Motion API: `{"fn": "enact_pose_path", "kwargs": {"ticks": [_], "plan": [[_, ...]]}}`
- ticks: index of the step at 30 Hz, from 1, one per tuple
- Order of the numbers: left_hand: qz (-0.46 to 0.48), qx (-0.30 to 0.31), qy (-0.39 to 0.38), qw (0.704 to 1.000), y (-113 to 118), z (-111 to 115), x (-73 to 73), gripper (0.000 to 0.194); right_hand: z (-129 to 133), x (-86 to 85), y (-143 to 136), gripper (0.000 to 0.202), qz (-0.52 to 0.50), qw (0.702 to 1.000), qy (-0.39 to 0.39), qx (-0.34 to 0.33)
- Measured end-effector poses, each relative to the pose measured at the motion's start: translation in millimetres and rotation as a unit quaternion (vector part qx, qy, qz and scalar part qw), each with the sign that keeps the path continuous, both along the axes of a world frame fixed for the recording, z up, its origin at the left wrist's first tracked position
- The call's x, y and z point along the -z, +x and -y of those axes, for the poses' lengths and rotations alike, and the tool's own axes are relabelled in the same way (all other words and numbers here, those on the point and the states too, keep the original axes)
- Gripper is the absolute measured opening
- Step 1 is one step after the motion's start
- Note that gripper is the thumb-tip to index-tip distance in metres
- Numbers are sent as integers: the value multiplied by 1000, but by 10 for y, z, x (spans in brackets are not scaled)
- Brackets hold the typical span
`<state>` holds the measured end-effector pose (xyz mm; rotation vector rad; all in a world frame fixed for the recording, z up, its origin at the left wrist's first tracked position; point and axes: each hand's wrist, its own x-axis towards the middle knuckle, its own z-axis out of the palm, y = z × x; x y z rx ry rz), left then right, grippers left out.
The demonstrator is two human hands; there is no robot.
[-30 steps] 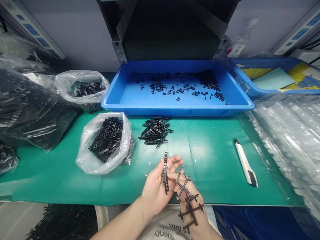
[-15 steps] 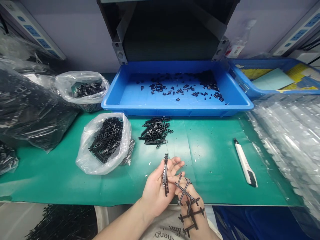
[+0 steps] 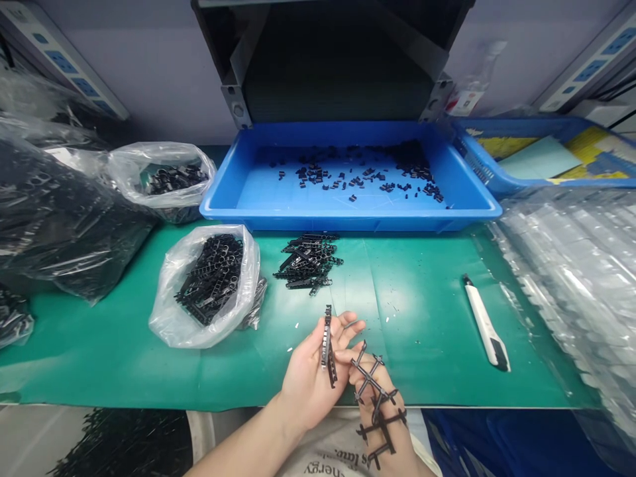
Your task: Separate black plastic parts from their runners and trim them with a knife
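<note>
Upright between the thumb and fingers of my left hand [image 3: 304, 383] is a narrow black plastic strip [image 3: 326, 341] with a row of light gaps or small parts along it. At its lower end a second dark length [image 3: 332, 371] angles away from it. My right hand [image 3: 375, 392] is closed around a black branching plastic sprue [image 3: 368, 377], which hangs over the back of the hand and wrist. The right fingertips touch or nearly touch the strip's lower part. A pile of similar black strips [image 3: 309, 264] lies on the green mat beyond my hands.
A plastic bag of black strips [image 3: 166, 324] stands open on the left, another bag [image 3: 122, 173] behind it. A blue tray [image 3: 298, 215] holds small black pieces. A white utility knife [image 3: 484, 321] lies right, beside stacked clear plastic trays [image 3: 571, 265]. Below left is a bin [image 3: 201, 430].
The strip in my left hand tilts slightly, and the second length at its lower end stands out more from it. The sprue in my right hand has shifted a little to the right.
</note>
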<state>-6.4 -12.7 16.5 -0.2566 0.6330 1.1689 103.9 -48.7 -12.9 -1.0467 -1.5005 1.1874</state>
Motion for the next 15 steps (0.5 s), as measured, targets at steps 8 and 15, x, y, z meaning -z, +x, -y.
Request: {"fn": "enact_pose_path", "kwargs": {"ticks": [8,15], "plan": [[-12,2,1,1000,-7,3,2,31,13,-66,-19,34,-36,999,-34,-19],[-20,14,15,1000,-7,27,16,33,-5,-76,-12,37,12,1000,-14,-22]]}}
